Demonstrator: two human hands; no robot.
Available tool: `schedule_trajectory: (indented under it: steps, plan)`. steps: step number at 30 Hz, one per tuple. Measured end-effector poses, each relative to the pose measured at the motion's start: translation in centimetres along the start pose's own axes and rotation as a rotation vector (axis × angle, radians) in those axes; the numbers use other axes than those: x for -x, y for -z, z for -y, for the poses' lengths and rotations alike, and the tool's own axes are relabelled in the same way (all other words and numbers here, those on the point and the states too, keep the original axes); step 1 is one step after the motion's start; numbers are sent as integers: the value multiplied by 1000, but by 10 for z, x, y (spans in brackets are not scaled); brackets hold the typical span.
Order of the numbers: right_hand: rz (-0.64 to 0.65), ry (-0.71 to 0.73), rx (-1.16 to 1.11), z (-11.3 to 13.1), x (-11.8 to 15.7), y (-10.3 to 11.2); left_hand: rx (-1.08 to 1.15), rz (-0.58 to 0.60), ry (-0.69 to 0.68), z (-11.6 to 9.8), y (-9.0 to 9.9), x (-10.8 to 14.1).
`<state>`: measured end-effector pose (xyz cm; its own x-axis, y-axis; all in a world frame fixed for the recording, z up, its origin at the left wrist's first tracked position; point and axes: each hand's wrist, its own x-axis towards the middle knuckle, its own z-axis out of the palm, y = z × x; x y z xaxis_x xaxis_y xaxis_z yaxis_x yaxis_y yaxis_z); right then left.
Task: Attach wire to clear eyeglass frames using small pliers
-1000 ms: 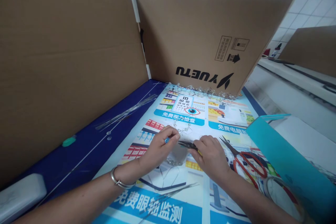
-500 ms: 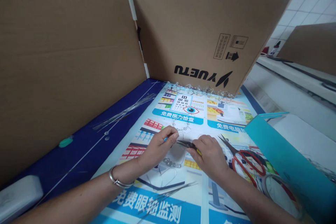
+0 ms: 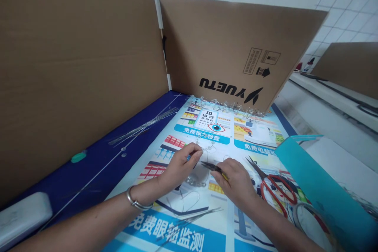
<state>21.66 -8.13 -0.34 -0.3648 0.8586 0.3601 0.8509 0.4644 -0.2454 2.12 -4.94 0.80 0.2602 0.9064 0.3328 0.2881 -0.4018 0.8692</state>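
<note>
Over the middle of the printed optician's poster (image 3: 201,134), your left hand (image 3: 179,167) is curled shut, its fingers pinching a small blue-tipped item (image 3: 188,158) too small to identify. Your right hand (image 3: 234,184) is closed around yellow-handled needle-nose pliers (image 3: 215,168), their dark tips pointing left, just beside the left hand. A strand of clear beads on wire (image 3: 193,181) lies on the poster beneath and between your hands, running up past your left fingers toward the printed eye chart. To the right of your right hand sit red-handled scissors (image 3: 273,189), with a teal folder (image 3: 321,181) beyond them. More crystal strands (image 3: 227,104) line the poster's far edge against a cardboard panel (image 3: 224,47). Loose wires (image 3: 144,126) lie on the navy counter (image 3: 88,177) at left, and a metal bangle (image 3: 136,201) circles your left wrist.
</note>
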Motion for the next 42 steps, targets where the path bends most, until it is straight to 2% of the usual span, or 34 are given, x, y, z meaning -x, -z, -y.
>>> schedule_trajectory:
  steps: [15,31,35,42]
  plan:
    - [83,-36,41,-3,-1,0,53,41,17,1,5,-3]
    - [25,-2,36,-5,-1,2,78,2,25,-2,7,-4]
    - [-33,-1,11,-7,-2,5,76,-3,25,-3,9,-4]
    - [-58,40,8,4,-9,13,89,5,40,-5,7,-4]
